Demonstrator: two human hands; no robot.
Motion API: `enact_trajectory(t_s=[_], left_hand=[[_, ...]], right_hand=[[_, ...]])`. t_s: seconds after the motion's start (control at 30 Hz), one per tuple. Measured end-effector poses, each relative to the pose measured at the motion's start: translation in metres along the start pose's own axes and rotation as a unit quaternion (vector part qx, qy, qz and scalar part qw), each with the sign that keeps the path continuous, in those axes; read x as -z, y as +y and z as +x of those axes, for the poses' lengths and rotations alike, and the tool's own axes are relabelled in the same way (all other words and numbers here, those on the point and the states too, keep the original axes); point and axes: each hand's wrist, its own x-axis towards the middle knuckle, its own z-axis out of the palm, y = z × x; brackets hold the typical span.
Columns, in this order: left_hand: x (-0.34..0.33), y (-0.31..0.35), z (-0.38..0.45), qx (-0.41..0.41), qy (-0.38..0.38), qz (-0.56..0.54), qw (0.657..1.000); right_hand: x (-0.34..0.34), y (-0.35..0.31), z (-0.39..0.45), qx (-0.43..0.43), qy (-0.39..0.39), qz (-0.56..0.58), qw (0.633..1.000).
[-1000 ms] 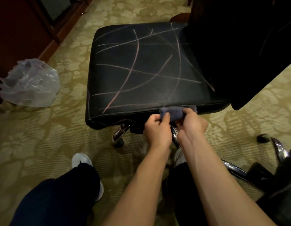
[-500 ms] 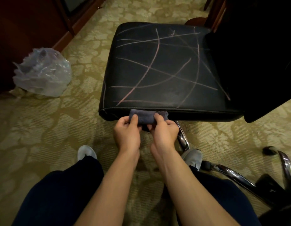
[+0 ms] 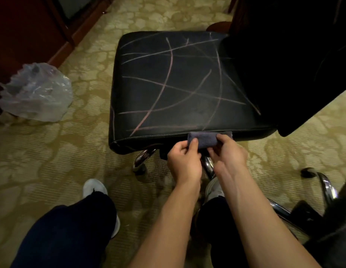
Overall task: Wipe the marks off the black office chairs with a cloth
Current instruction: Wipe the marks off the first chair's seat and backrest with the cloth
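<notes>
A: Hands first — what's each one doing?
B: Left hand (image 3: 184, 160) pinches the left end of the folded cloth (image 3: 206, 139), thumb on top. Right hand (image 3: 227, 151) grips the right end, fingers curled round it.
A: Where's the cloth?
B: Stretched between both hands, right against the near edge of the chair seat (image 3: 179, 89), about the middle of that edge.
A: Marks?
B: Pinkish lines (image 3: 169, 78) criss-cross the whole black seat top, one runs down the left side too. Dark backrest (image 3: 288, 60) stands on the right.
A: Rest of the floor?
B: Patterned carpet (image 3: 52, 155), crumpled clear plastic bag (image 3: 35, 93) far left, well apart from the chair. Chrome legs (image 3: 143, 157) under the seat — a second chrome base (image 3: 325, 186) at right. White shoe (image 3: 94, 186) and dark trouser legs at the bottom.
</notes>
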Motion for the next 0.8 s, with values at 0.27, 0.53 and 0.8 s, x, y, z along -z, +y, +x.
enact_trajectory(t_s=[0.27, 0.53, 0.8], left_hand=[[0.094, 0.042, 0.032, -0.021, 0.112, -0.034, 0.993], [0.097, 0.044, 0.041, -0.025, 0.078, -0.006, 0.997], [0.042, 0.019, 0.017, 0.009, 0.06, -0.043, 0.997]], right_hand=[[-0.052, 0.075, -0.064, -0.024, -0.098, -0.074, 0.992], [-0.05, 0.07, -0.061, -0.025, -0.087, -0.045, 0.995], [-0.025, 0.031, -0.029, -0.035, -0.02, 0.01, 0.999]])
